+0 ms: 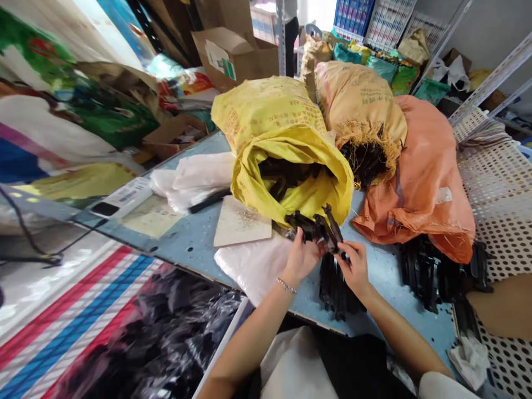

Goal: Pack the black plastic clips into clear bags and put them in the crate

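My left hand point(301, 259), with a thin bracelet at the wrist, and my right hand point(354, 267) both grip a tangled bunch of black plastic parts point(318, 228) at the mouth of a yellow woven sack point(282, 111). More black parts show inside that sack. Below my hands lies a heap of black parts point(336, 291) on the blue tabletop point(390, 310). Another heap point(430, 274) lies to the right, by an orange woven sack point(419, 183). A tan woven sack point(357, 105) stuffed with black parts rests behind.
A white plastic bag point(253, 266) and a pale board point(241, 223) lie left of my hands. A striped woven sheet point(70, 316) with black parts in clear plastic point(153, 327) lies lower left. Perforated metal shelving point(499, 205) stands right; a cardboard box point(233, 58) stands behind.
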{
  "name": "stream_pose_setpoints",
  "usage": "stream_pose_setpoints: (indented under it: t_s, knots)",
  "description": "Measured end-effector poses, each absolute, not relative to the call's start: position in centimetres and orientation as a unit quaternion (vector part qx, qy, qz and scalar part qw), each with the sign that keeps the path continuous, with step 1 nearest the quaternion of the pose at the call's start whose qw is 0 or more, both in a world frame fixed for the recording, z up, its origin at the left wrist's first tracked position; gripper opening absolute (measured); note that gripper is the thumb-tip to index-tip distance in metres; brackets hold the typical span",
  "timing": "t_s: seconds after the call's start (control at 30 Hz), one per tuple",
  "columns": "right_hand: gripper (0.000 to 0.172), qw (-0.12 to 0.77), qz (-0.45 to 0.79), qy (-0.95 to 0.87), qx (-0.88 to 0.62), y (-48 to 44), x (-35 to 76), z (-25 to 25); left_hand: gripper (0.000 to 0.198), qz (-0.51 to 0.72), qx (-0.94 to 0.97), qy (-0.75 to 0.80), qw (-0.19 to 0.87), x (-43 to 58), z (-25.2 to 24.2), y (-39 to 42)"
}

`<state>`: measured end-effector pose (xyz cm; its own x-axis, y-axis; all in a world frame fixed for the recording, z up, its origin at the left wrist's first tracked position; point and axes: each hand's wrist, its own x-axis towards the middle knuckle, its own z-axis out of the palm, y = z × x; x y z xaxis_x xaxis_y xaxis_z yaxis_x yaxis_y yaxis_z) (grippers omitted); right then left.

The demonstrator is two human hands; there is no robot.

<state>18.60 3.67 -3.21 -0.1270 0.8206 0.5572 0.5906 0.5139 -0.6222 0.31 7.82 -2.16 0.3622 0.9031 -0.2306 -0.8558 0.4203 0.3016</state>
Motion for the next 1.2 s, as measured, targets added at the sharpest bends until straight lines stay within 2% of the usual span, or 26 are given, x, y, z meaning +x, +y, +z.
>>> stream_pose_setpoints:
  t_s: [0.07, 0.2, 0.3, 0.37, 0.43, 0.5, 0.63, 0.73, 0.8, 0.87, 0.97, 1.1, 1.2]
  knots:
    - [0.029, 0.489, 0.155, -0.689, -0.511, 4.2, 18.7, -2.8, 0.05, 0.572, 0.058, 0.194, 0.795, -0.1, -1.3, 9.9]
    - [0.027, 0.598, 0.269, -0.527, -0.54, 5.5, 17.8, -1.8, 0.069, 0.63, 0.075, 0.22, 0.74, -0.4, 0.8, 14.0]
    - [0.03, 0.669, 0.42, -0.397, -0.467, 5.4, 16.7, -2.1, 0.053, 0.599, 0.12, 0.242, 0.754, 0.9, 1.4, 13.1]
    - [0.033, 0.633, 0.516, -0.385, -0.431, 4.7, 16.5, -2.7, 0.048, 0.579, 0.149, 0.243, 0.764, 1.6, 1.2, 10.8]
    - [0.04, 0.548, 0.55, -0.455, -0.436, 4.1, 16.9, -2.7, 0.053, 0.577, 0.171, 0.259, 0.756, 1.5, 0.9, 8.2]
    - [0.048, 0.479, 0.483, -0.567, -0.465, 4.0, 17.8, -1.8, 0.051, 0.554, 0.204, 0.298, 0.75, 0.6, 0.8, 6.1]
    - [0.044, 0.375, 0.23, -0.772, -0.459, 6.0, 18.6, 1.4, 0.038, 0.464, 0.253, 0.346, 0.775, -1.1, 1.0, 3.3]
    - [0.046, 0.292, 0.162, -0.854, -0.399, 7.9, 17.5, 2.9, 0.033, 0.436, 0.267, 0.351, 0.785, -1.2, 1.4, 2.3]
    - [0.047, 0.276, 0.194, -0.855, -0.393, 8.6, 16.4, 3.1, 0.031, 0.446, 0.278, 0.362, 0.77, -1.0, 1.6, 2.1]
    - [0.05, 0.273, 0.279, -0.825, -0.409, 8.7, 15.5, 3.0, 0.029, 0.476, 0.273, 0.388, 0.74, -1.1, 1.6, 2.5]
    - [0.051, 0.241, 0.356, -0.807, -0.405, 7.3, 15.0, 3.1, 0.035, 0.502, 0.231, 0.431, 0.713, -1.8, 1.5, 3.3]
    - [0.041, 0.194, 0.229, -0.887, -0.351, 3.2, 14.9, 2.8, 0.053, 0.467, 0.18, 0.435, 0.748, -2.2, 1.2, 3.5]
    - [0.037, 0.181, 0.222, -0.884, -0.369, 0.0, 14.7, 1.4, 0.052, 0.475, 0.186, 0.44, 0.739, -1.3, 0.9, 2.6]
